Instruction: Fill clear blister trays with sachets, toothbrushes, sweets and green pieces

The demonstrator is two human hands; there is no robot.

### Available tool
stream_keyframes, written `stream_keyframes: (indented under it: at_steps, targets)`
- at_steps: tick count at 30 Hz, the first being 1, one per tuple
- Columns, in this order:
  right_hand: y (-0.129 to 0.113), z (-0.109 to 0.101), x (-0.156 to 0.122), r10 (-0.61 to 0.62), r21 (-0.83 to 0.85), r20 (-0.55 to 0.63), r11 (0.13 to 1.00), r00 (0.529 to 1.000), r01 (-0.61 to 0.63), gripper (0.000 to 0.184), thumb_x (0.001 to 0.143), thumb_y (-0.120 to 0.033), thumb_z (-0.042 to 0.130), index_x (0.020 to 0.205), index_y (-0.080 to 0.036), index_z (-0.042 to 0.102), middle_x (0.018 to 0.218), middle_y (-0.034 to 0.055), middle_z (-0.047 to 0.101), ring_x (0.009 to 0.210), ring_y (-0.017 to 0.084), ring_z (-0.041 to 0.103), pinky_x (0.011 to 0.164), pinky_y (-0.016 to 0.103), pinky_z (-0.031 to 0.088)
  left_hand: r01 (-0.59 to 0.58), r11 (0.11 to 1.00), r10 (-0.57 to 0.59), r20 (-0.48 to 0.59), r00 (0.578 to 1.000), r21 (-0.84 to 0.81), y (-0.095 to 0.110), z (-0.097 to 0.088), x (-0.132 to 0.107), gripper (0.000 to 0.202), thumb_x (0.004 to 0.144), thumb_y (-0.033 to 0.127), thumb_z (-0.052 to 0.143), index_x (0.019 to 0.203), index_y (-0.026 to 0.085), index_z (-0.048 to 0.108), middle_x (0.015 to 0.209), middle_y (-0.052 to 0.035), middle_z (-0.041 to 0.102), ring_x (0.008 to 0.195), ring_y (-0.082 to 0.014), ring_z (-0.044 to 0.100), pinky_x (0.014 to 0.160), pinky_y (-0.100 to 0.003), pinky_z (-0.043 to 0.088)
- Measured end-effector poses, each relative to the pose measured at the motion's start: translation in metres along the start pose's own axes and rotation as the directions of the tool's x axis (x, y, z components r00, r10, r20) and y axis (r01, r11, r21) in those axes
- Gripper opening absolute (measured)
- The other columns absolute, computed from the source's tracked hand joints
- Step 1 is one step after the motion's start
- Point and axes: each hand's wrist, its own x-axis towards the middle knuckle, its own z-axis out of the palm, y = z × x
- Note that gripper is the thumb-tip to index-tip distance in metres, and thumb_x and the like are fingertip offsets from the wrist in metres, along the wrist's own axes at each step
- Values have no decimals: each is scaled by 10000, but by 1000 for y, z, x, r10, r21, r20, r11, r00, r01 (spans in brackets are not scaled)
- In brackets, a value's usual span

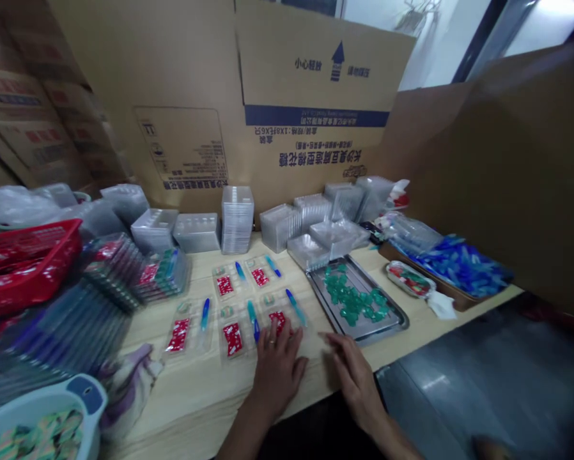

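Observation:
My left hand point(278, 367) lies with fingers spread over the near edge of a clear plastic tray point(294, 300), touching it beside a red-and-white packet point(277, 319). That tray also holds a blue pen-shaped piece point(295, 306). Similar filled trays sit around it, one with a red packet point(232, 339) just left of my fingers. My right hand point(356, 380) is at the table's front edge, fingers extended and nothing visible in them. Beyond it is a metal tray point(323, 297) bearing green wrapped pieces point(351, 297).
Stacks of clear plastic trays point(238, 220) line the cardboard wall point(181, 83). A red basket point(66, 255), stacked filled trays point(71, 326) and a light blue basin point(93, 415) occupy the left. On the right stands a brown box point(469, 300) of blue pieces point(459, 262).

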Motion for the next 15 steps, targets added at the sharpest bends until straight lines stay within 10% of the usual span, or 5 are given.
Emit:
stream_keyframes:
  at_steps: [9,15]
  targets:
    - [11,13,-10,-259,-499,-31,841,965,210,218,967,-158,427,1069,-209,613,975,68,626,913,232,557,783,385,375,113,993,-117,-105,988,-46,-7,2,-4,394,950,264,544,1329,192,622,1501,-165,517,1410,-332,440,1112,-537,359]
    - [9,19,-7,-311,-548,-41,801,949,239,231,924,-130,445,1071,-205,608,969,60,609,886,220,537,767,364,345,81,996,-88,-220,971,-42,-11,3,-2,344,931,193,535,1260,184,634,1483,-158,535,1425,-314,429,1111,-525,377]
